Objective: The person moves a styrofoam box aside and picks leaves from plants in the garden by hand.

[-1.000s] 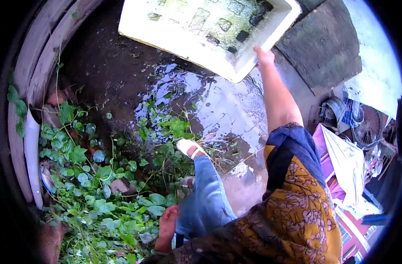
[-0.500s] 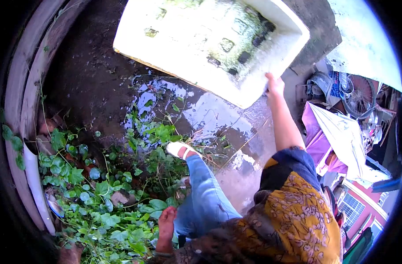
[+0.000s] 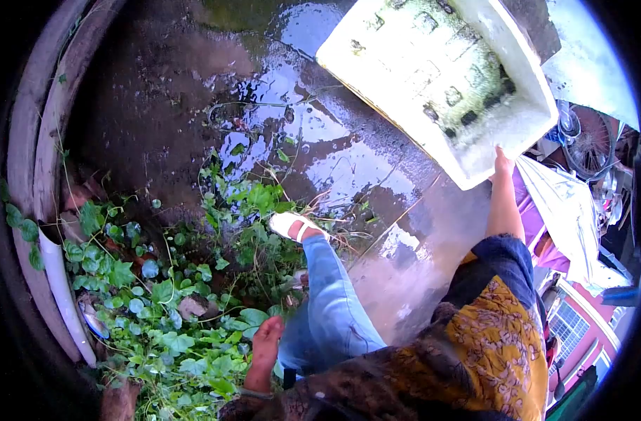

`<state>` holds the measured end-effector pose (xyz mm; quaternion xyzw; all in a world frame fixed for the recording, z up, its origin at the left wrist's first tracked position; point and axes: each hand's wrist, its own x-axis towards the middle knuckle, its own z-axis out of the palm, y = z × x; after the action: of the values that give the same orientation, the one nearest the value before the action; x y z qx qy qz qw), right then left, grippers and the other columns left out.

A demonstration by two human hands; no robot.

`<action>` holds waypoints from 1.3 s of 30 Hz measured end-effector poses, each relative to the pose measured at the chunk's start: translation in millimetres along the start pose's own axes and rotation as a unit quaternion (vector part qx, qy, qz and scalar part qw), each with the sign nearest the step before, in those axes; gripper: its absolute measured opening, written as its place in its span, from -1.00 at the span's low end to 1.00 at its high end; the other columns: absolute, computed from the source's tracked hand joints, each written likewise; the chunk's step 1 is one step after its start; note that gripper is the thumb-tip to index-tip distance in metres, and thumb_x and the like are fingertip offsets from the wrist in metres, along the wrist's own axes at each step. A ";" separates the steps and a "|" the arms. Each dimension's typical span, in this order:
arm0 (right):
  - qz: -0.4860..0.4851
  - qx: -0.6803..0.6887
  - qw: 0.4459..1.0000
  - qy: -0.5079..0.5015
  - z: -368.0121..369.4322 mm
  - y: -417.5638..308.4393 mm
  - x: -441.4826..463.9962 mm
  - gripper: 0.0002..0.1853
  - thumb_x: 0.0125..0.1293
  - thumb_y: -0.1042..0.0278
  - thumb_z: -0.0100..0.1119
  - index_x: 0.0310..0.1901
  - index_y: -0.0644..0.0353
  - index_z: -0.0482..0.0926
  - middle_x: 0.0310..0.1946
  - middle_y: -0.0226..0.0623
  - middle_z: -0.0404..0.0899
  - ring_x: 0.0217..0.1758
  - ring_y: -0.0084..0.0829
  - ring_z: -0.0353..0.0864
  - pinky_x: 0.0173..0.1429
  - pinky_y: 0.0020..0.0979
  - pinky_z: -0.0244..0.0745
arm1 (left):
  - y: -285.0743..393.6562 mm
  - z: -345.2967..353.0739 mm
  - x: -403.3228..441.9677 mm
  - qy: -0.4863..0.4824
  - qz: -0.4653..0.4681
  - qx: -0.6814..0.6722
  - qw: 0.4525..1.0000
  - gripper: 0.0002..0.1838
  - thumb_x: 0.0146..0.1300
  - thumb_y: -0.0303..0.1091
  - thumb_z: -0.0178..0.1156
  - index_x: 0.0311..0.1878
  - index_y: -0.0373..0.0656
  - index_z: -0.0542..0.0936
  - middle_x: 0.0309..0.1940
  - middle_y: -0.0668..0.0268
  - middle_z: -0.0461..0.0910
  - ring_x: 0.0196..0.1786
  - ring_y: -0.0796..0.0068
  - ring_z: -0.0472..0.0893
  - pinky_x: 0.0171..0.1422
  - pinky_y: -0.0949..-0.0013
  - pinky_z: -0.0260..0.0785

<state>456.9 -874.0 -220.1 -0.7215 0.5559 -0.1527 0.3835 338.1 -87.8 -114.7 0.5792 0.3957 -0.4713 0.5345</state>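
A large white foam box (image 3: 432, 77), its inside stained green and black, is tilted with its open side toward me at the upper right. My right hand (image 3: 503, 165) grips its lower right rim, arm stretched out. Low in the view, my left hand (image 3: 268, 340) hangs beside my jeans, above the green leaves (image 3: 173, 344). Its fingers look curled, and nothing can be made out in them.
Wet dark ground with puddles (image 3: 362, 168) lies ahead. My foot in a white shoe (image 3: 296, 226) is beside weeds and twigs. Thick curved beams (image 3: 50, 140) and a pale pipe (image 3: 64, 295) run along the left. A bicycle wheel (image 3: 588, 144) and white-purple sheeting (image 3: 555, 203) are at the right.
The foam box has swung to the right in my right hand, uncovering more wet ground at the top. My left hand has stayed low by my leg.
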 end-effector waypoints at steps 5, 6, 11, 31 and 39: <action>0.157 -0.115 0.981 0.009 73.0 -36.7 -82.5 -0.05 0.10 -0.05 0.28 0.41 0.13 -0.03 0.37 -0.10 0.05 0.40 -0.06 0.08 0.14 0.19 0.30 | -6.5 -0.4 -3.3 0.002 -0.009 0.021 1.000 -0.65 0.36 -0.23 0.08 0.07 -0.26 0.49 -0.06 0.24 0.57 -0.03 0.43 0.58 0.11 0.36 0.39; 0.151 -0.119 0.981 -0.011 85.5 -30.4 -86.1 -0.01 0.09 -0.08 0.28 0.43 0.10 -0.07 0.40 -0.12 -0.01 0.41 -0.06 0.04 0.15 0.20 0.28 | -2.9 0.2 -5.3 0.004 -0.012 0.018 1.000 -0.65 0.36 -0.22 0.08 0.08 -0.26 0.49 -0.07 0.24 0.57 -0.03 0.42 0.58 0.11 0.36 0.39; 0.128 -0.168 0.974 -0.080 94.6 15.7 -99.9 -0.19 0.12 -0.20 0.19 0.33 0.05 0.23 0.20 -0.24 0.37 0.18 -0.35 0.31 0.02 -0.28 0.37 | 8.1 1.2 -23.8 0.035 -0.030 0.031 0.998 -0.65 0.33 -0.24 0.11 0.09 -0.24 0.51 -0.05 0.27 0.59 0.01 0.53 0.52 0.15 0.46 0.33; -0.281 -0.350 0.811 -0.376 143.3 -47.1 -291.7 -0.78 0.09 0.26 0.25 -0.50 0.27 0.58 -0.60 -0.25 0.49 -0.44 -0.33 0.46 -0.18 -0.33 0.41 | -65.4 8.3 -94.6 0.098 0.083 -0.274 0.953 -0.68 0.34 -0.40 0.04 0.13 -0.25 0.46 -0.12 0.35 0.55 -0.09 0.65 0.47 0.07 0.54 0.32; 0.023 -0.191 0.723 -0.664 231.5 -216.8 -552.0 -0.43 0.36 0.50 -0.08 0.39 0.11 0.08 0.00 -0.04 0.46 -0.07 -0.29 0.58 -0.11 -0.38 0.55 | 78.4 -79.5 -246.2 0.038 0.499 -0.407 0.764 -0.55 0.37 -0.14 -0.04 0.16 -0.27 0.40 0.19 -0.03 0.38 0.25 0.06 0.38 0.32 0.09 0.22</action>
<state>570.1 -258.7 -102.2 -0.6835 0.1927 0.4833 0.5121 363.6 -6.7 142.0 0.4404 0.2251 0.0895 0.8645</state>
